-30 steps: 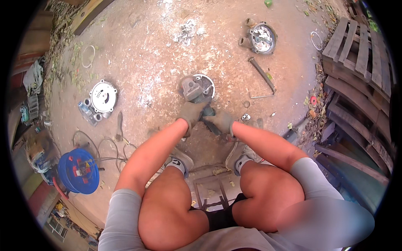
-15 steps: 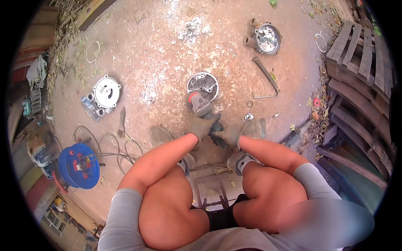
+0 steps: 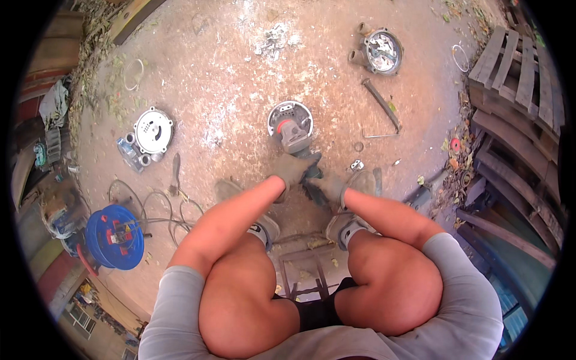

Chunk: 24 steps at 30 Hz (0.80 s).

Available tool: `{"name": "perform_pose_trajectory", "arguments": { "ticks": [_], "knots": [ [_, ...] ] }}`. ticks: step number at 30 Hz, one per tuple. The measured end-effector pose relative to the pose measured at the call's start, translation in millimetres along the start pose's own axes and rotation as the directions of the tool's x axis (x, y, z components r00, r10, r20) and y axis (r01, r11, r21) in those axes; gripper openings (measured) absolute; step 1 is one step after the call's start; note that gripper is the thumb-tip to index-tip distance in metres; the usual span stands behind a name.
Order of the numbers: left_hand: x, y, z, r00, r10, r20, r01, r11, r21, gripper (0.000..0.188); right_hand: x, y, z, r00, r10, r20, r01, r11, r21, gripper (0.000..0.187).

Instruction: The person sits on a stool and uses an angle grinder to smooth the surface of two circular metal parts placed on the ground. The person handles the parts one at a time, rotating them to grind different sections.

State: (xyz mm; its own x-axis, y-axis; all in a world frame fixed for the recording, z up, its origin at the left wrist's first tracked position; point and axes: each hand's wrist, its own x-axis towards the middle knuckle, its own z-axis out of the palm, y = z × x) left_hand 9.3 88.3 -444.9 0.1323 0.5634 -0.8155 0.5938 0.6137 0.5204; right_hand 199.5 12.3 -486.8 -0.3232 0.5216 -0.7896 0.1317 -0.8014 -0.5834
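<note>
An angle grinder (image 3: 295, 139) lies lengthwise in front of me, held in both gloved hands. My left hand (image 3: 290, 168) wraps round its body just behind the grey head. Farther back on the dark body, my right hand (image 3: 328, 185) is closed round it. The grinder's head, with a red-orange ring, is over the near part of a round metal housing (image 3: 300, 113) on the ground. Whether the disc touches the housing is hidden by the head. Ports and cavities show in the housing's uncovered far part.
A white round plate (image 3: 153, 131) with fittings lies left, above a blue cable reel (image 3: 114, 237) and loose cable. A second housing (image 3: 384, 53), a hammer (image 3: 381, 103) and a hex key (image 3: 380, 136) lie right. Stacked pallets (image 3: 510, 72) border the right side; scrap metal (image 3: 277, 41) lies far ahead.
The grinder's head has shifted slightly away from me and to the right, further over the housing. Both hands have moved a little with it and keep their hold.
</note>
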Motion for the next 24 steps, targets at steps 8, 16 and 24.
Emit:
{"name": "perform_pose_trajectory", "arguments": {
  "ticks": [8,16,24],
  "knots": [
    [-6,21,-19,0.993,-0.021,0.119,0.041,0.985,-0.167,0.066,-24,-38,9,1.000,0.021,-0.013,-0.021,0.999,0.037,0.042],
    [-4,15,-20,0.987,-0.062,0.147,0.078,0.991,-0.107,0.070,-28,-40,10,0.994,0.109,0.022,-0.111,0.986,0.122,0.038],
    [2,20,-18,0.989,-0.028,0.145,0.050,0.987,-0.152,0.063,-26,-39,7,0.997,0.082,-0.001,-0.082,0.993,0.084,0.039]
  ]
}}
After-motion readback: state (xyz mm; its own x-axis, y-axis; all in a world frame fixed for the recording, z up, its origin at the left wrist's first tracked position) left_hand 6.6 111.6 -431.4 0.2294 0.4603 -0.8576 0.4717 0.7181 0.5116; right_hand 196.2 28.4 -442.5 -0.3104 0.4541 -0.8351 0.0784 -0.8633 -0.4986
